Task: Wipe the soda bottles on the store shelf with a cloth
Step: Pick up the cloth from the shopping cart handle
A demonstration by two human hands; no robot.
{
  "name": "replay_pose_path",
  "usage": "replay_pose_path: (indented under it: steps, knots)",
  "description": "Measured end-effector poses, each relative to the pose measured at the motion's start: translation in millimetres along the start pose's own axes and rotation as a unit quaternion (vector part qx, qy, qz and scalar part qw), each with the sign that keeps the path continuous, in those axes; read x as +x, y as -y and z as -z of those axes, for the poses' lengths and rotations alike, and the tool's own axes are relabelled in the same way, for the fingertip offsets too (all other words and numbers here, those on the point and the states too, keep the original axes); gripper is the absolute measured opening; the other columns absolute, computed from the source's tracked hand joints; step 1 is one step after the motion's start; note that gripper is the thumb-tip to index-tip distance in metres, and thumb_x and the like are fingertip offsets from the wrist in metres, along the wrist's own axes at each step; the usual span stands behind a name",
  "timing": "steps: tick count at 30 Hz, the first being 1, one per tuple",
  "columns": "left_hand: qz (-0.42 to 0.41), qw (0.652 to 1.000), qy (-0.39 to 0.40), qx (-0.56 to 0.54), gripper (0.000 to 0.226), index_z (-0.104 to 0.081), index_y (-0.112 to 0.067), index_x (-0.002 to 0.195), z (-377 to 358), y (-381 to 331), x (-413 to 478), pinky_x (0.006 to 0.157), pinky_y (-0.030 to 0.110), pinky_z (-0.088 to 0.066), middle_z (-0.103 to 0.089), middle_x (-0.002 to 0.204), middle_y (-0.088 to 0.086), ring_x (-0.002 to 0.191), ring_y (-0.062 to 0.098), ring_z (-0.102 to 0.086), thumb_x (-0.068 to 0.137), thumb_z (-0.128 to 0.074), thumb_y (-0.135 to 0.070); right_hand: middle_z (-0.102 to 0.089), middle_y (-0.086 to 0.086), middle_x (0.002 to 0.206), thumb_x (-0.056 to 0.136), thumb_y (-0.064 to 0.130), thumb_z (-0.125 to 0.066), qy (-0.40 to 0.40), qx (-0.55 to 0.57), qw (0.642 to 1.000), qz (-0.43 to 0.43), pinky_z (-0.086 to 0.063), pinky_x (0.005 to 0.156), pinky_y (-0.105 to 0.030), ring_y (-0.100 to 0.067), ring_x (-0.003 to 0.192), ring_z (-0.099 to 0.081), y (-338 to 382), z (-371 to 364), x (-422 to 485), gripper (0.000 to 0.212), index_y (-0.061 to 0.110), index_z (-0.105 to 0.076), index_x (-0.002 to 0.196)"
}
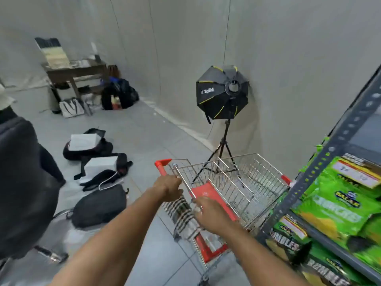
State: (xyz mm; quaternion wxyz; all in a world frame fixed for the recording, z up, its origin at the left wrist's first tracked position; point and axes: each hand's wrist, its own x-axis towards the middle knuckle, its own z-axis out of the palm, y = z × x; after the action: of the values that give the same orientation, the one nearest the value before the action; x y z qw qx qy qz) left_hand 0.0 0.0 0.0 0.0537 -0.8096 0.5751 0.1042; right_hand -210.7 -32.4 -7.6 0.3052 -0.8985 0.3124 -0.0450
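Clearly, the left hand point(168, 187) has its grip curled around the shopping cart point(233, 182) handle, the right hand point(213, 215) resting fingers spread on a striped cloth point(182, 213) draped there. Green snack bags point(340, 205) fill the store shelf point(321, 168) beside it; soda bottles are out of sight.

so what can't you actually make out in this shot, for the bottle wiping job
- Soda bottles: none show in the head view; the shelf is cut off by the right edge, and only green snack bags are visible.
- Striped cloth on the cart handle: blurred, so whether the right hand grips it is unclear.
- Left hand: fingers curl around the cart bar, hiding the palm.
- Price tags: print too blurred to read.
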Motion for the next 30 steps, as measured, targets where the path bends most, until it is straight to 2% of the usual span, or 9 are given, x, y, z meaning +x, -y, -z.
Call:
replay_pose_path:
  steps: [4,7,10,13,15,18,21,25,30]
  knots:
    - [0.014,0.997,0.046,0.056,0.053,-0.064,-0.016,0.124,-24,5,22,0.112,0.055,-0.030,-0.058,0.133,0.013,0.129,0.035,-0.047,0.097,-0.038,-0.054,-0.063,-0.001,0.119,0.097,0.026,-0.059,0.055,-0.024,0.997,-0.048,-0.057,0.087,-0.037,-0.019,0.096,-0.066,3,-32,11,0.030,0.021,-0.061,0.126]
    - [0.024,0.993,0.081,0.079,0.063,-0.060,-0.015,0.133,-44,6,36,0.120,0.062,-0.004,-0.047,0.149,0.015,0.148,0.037,-0.025,0.098,-0.032,-0.060,-0.062,-0.001,0.118,0.096,0.022,-0.055,0.049,-0.042,0.997,-0.044,-0.056,0.084,-0.037,-0.022,0.096,-0.064,-3,-48,14,0.029,0.021,-0.063,0.123]
    - [0.046,0.990,0.112,0.070,0.057,-0.060,-0.014,0.133,-52,2,48,0.119,0.063,0.003,-0.047,0.150,0.015,0.150,0.038,-0.023,0.100,-0.036,-0.054,-0.062,0.000,0.115,0.095,0.018,-0.058,0.025,-0.030,0.998,-0.039,-0.054,0.084,-0.030,-0.018,0.095,-0.061,-9,-57,16,0.025,0.021,-0.065,0.119]
    - [0.036,0.989,0.140,0.029,0.037,-0.063,-0.015,0.120,-47,-6,56,0.120,0.062,-0.003,-0.061,0.133,0.012,0.135,0.034,-0.043,0.098,-0.042,-0.037,-0.061,0.003,0.117,0.095,0.018,-0.065,0.013,-0.003,0.999,-0.038,-0.052,0.086,-0.025,-0.015,0.098,-0.062,-11,-61,18,0.028,0.022,-0.064,0.123]
    - [0.005,0.991,0.133,-0.016,0.026,-0.059,-0.014,0.114,-42,-10,58,0.120,0.060,-0.019,-0.067,0.120,0.008,0.119,0.030,-0.057,0.097,-0.045,-0.026,-0.060,0.005,0.121,0.094,0.018,-0.067,0.012,0.023,0.999,-0.047,-0.053,0.089,-0.027,-0.015,0.102,-0.062,-14,-59,18,0.035,0.024,-0.062,0.127]
    - [-0.032,0.984,0.115,-0.133,0.012,-0.051,-0.019,0.106,-22,-16,52,0.086,0.040,-0.053,-0.065,0.102,0.004,0.092,0.022,-0.064,0.096,-0.043,-0.018,-0.060,0.007,0.128,0.091,0.024,-0.070,-0.018,0.076,0.995,-0.069,-0.051,0.097,-0.027,-0.013,0.110,-0.061,-23,-43,14,0.042,0.024,-0.061,0.132]
    - [-0.139,0.967,0.095,-0.189,0.005,-0.047,-0.031,0.096,22,-31,36,0.068,0.026,-0.043,-0.061,0.098,-0.003,0.089,0.017,-0.059,0.097,-0.049,-0.027,-0.066,0.017,0.110,0.088,0.029,-0.072,-0.092,0.155,0.982,-0.059,-0.051,0.086,-0.015,0.006,0.096,-0.061,-37,-13,5,0.030,0.031,-0.069,0.117]
    - [-0.278,0.917,0.044,-0.282,0.025,-0.050,-0.038,0.095,96,-78,13,0.073,0.025,-0.048,-0.059,0.094,-0.007,0.084,0.002,-0.055,0.092,-0.064,-0.019,-0.068,0.021,0.096,0.086,0.036,-0.071,-0.234,0.226,0.944,-0.057,-0.053,0.069,-0.013,0.002,0.086,-0.066,-51,47,-19,0.015,0.043,-0.066,0.099]
    - [-0.375,0.827,0.047,-0.417,0.035,-0.051,-0.012,0.123,171,-174,-13,0.094,0.046,-0.051,-0.068,0.115,0.015,0.106,0.033,-0.065,0.094,-0.065,0.001,-0.072,0.009,0.092,0.086,0.040,-0.072,-0.446,0.247,0.860,0.000,-0.056,0.072,-0.023,-0.010,0.083,-0.070,-60,137,-79,0.011,0.033,-0.070,0.095]
